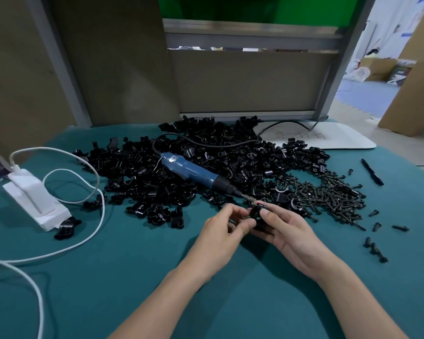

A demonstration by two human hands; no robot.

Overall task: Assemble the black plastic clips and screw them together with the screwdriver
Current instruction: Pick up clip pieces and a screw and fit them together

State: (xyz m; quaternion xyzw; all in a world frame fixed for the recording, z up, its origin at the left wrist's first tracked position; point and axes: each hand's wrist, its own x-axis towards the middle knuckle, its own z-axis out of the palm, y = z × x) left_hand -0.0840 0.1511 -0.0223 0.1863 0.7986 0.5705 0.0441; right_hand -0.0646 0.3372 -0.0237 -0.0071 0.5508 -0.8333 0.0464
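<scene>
As left hand [227, 227] and right hand [285, 230] fingers clamp a black plastic clip [254, 212] mid-frame, the label [173, 158] on the blue electric screwdriver [194, 171] is blurred — unreadable.

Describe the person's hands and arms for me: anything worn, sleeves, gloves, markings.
The left hand and the right hand are bare, with no gloves and no rings that I can see. The left forearm and the right forearm are uncovered down to the bottom edge of the picture. No sleeve, watch, wristband or marking shows on them.
</scene>
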